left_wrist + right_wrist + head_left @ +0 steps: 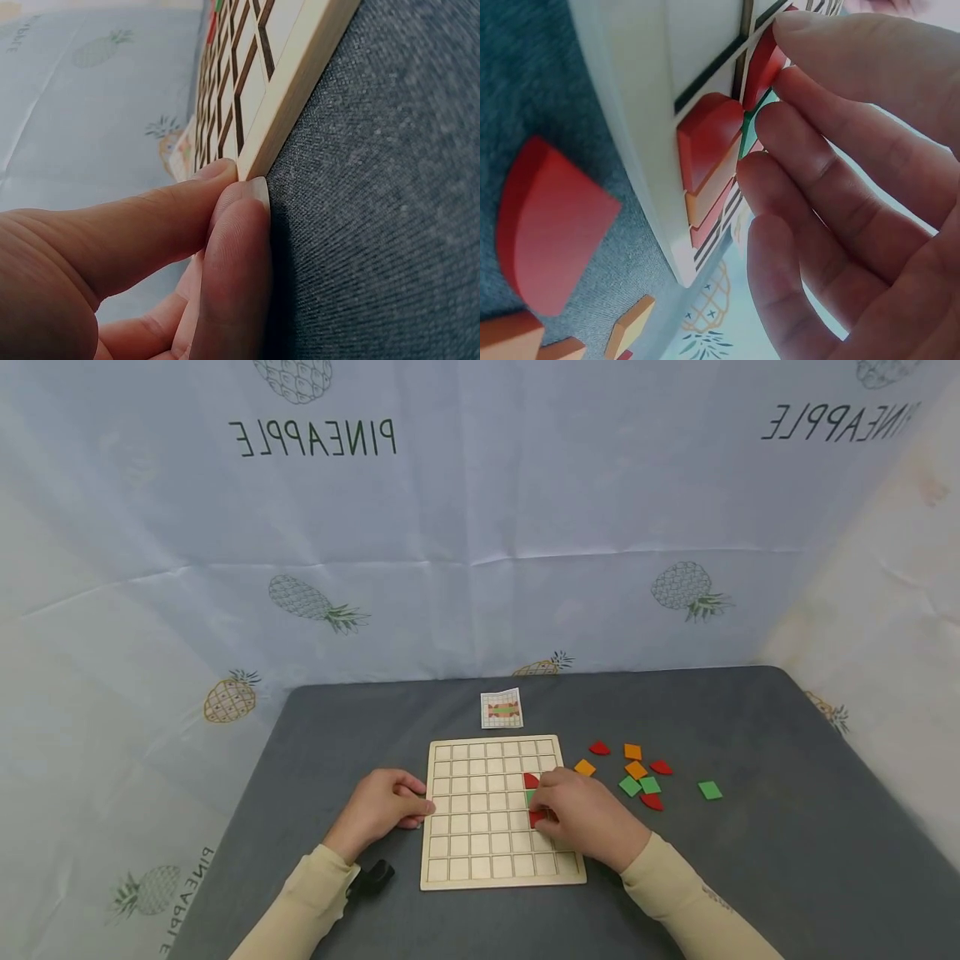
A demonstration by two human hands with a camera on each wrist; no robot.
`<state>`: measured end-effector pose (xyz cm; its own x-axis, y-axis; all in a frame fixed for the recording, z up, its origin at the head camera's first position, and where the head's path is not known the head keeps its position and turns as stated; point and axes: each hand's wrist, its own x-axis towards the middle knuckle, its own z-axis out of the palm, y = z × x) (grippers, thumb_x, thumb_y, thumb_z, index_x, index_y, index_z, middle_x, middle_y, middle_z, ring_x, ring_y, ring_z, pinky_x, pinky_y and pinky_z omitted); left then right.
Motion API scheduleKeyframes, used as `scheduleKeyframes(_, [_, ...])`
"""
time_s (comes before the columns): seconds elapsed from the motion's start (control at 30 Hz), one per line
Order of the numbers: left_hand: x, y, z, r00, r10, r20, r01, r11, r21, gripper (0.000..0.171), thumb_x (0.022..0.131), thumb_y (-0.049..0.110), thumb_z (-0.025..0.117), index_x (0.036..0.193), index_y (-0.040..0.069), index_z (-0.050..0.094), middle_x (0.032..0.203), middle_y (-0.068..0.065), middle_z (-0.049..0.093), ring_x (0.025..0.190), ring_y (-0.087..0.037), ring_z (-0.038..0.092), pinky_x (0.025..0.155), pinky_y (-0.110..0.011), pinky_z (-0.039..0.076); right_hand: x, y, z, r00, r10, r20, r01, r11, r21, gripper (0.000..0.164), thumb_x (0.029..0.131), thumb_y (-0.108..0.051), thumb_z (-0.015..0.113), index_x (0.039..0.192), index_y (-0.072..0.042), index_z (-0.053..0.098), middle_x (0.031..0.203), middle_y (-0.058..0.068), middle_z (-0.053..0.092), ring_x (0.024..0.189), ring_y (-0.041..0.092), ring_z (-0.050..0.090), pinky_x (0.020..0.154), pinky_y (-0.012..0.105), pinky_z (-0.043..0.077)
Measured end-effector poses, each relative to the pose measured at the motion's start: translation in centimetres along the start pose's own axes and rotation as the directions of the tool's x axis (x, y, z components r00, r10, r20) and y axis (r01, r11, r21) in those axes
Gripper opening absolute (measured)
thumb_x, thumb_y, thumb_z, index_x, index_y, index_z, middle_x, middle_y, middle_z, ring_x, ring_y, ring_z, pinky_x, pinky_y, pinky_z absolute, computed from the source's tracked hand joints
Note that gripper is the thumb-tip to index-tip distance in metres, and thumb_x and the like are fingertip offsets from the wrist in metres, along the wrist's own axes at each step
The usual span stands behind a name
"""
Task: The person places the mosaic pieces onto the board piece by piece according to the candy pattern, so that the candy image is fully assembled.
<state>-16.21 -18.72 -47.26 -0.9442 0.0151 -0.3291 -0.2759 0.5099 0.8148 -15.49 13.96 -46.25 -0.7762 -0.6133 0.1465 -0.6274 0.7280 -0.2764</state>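
Note:
A pale wooden grid board (480, 845) lies on the dark grey table. At its left edge, my left hand (380, 808) pinches the rim, thumb above and fingertips against the side, as the left wrist view shows close up. Over the right part of the grid, my right hand (588, 817) has thumb and index finger on a red quarter-round tile (761, 64), pinching it at its square. Beside that tile sits a green tile (759, 118). Nearer the board's right edge, another red tile (709, 139) and an orange tile (714, 182) lie in the grid.
Loose tiles lie right of the board: a red one (599, 748), an orange square (633, 752), a green square (709, 790) and several more. Behind the board is a small pattern card (501, 708). A pineapple-print curtain (465, 610) hangs behind the table.

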Motion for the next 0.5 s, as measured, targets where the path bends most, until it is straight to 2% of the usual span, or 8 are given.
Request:
scheduleKeyframes(0.23, [0.0,0.2,0.0,1.000,0.016,0.002,-0.016,1.000,0.001,0.031,0.087,0.012,0.092,0.110,0.001,0.075,0.087,-0.010,0.076,0.073,-0.017,0.075,0.069,-0.034,0.068,-0.1,0.0,-0.3,1.000,0.012,0.005,-0.012,1.000,0.002,0.011,0.087,-0.013,0.087,0.087,-0.020,0.079,0.083,-0.010,0.057,0.077,0.004,0.047,0.060,0.018,0.044])
scheduleKeyframes(0.37, [0.0,-0.1,0.0,1.000,0.010,0.000,-0.010,1.000,-0.005,0.029,0.087,0.011,0.091,0.109,0.002,0.075,0.087,-0.010,0.075,0.072,-0.018,0.075,0.069,-0.034,0.068,-0.4,0.6,-1.1,0.999,0.044,-0.002,-0.044,0.999,0.023,0.009,0.088,-0.018,0.089,0.090,-0.021,0.080,0.087,-0.010,0.062,0.081,0.004,0.052,0.063,0.019,0.047])
scheduleKeyframes(0.5, [-0.1,-0.1,-0.2,1.000,0.006,0.006,-0.006,1.000,-0.010,0.030,0.087,0.012,0.091,0.109,0.002,0.075,0.088,-0.010,0.075,0.073,-0.019,0.075,0.069,-0.034,0.068,-1.6,2.3,-2.4,0.992,0.115,-0.043,-0.114,0.993,0.020,0.011,0.088,-0.022,0.091,0.093,-0.021,0.081,0.093,-0.009,0.067,0.084,0.006,0.057,0.067,0.021,0.054])
